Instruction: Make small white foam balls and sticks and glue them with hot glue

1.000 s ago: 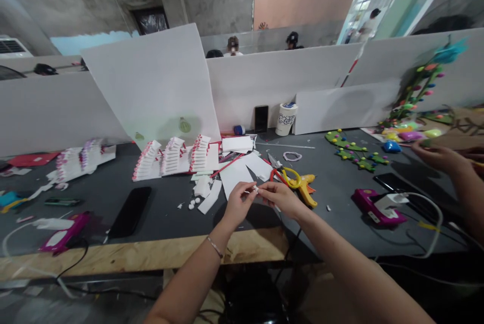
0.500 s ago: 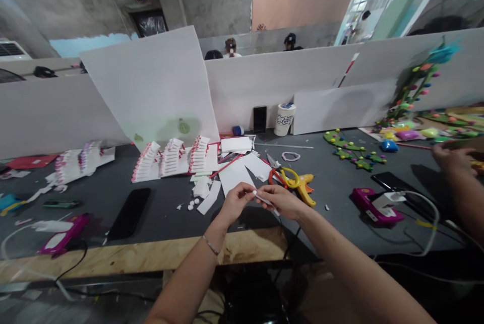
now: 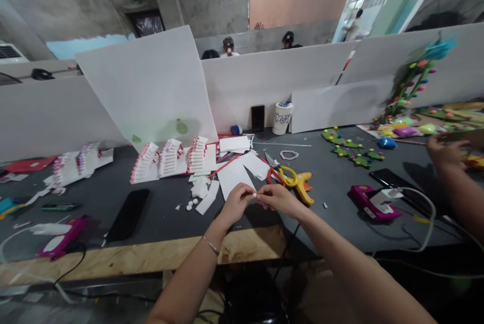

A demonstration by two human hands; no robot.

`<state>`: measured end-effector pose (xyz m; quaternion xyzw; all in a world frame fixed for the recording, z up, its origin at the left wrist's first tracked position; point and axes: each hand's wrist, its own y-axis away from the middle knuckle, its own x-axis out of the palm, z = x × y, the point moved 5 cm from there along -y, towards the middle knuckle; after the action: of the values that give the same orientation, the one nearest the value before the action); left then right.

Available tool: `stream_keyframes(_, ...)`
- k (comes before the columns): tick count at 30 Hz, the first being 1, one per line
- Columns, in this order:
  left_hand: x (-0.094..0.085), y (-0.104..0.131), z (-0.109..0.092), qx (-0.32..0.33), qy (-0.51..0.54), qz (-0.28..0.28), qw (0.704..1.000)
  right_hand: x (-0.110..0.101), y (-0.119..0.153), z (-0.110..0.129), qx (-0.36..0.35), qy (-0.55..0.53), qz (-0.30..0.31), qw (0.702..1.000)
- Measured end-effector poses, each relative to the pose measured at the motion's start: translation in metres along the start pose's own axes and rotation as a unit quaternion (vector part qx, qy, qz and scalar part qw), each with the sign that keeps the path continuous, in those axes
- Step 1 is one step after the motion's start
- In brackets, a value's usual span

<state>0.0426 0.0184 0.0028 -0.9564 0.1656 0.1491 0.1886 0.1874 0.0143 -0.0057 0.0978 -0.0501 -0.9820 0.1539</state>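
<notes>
- The dark grey table [image 3: 166, 223] spread beneath both hands and far out to either side of them.
- A big white board [image 3: 147, 82] leaned upright beyond the left hand and to its left.
- Three white paper fans [image 3: 171, 160] with reddish tips stood in a row at the foot of the board, ahead and left of the left hand.
- The person's left hand [image 3: 235, 203] was narrowed, thumb and finger pinching a small white bit.
- The person's right hand [image 3: 279, 199] met it from the other side, its fingertips likewise drawn together on that bit; its lower fingers were partly hidden.
- A co-worker's hand [image 3: 446, 155] was well apart, far to the right of the right hand.
- A black phone [image 3: 128, 214] lay flat, well left of the left hand.
- White paper sheets [image 3: 233, 179] lay just beyond the left hand.
- A white cup [image 3: 282, 118] stood farther off, beyond the right hand.
- A yellow glue gun [image 3: 303, 188] lay near the right hand, to its right.
- Scissors [image 3: 289, 177] lay just beyond the right hand, touching the glue gun.
- Small white balls [image 3: 189, 206] lay left of the left hand.
- The small white bit [image 3: 254, 195] was between the two hands' fingertips, above the table.
</notes>
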Motion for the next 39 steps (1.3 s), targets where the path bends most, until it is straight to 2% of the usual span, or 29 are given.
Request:
stream_keyframes(6, 0.003, 0.001, -0.002, 0.044, -0.094, 0.011, 0.995, -0.002, -0.002, -0.007, -0.026, 0.072, -0.031, 0.997)
stream_keyframes(12, 0.004, 0.004, -0.006, 0.075, -0.130, 0.011, 0.989, -0.004, 0.000, -0.002, -0.072, 0.112, -0.061, 0.989)
stream_keyframes(19, 0.000, 0.004, -0.007, 0.087, -0.131, -0.034, 0.987, -0.005, -0.003, 0.002, -0.057, 0.085, -0.072, 0.992)
stream_keyframes(26, 0.004, 0.005, -0.009, 0.110, -0.170, -0.018, 0.979, -0.005, -0.003, -0.001, -0.039, 0.074, -0.071, 0.994)
stream_keyframes(33, 0.013, 0.008, -0.001, 0.141, -0.273, -0.021, 0.951, -0.005, -0.003, -0.003, -0.050, 0.099, -0.092, 0.990)
stream_keyframes(39, 0.015, 0.010, 0.000, 0.126, -0.248, -0.053, 0.959, -0.004, -0.007, -0.008, -0.079, 0.093, -0.103, 0.987)
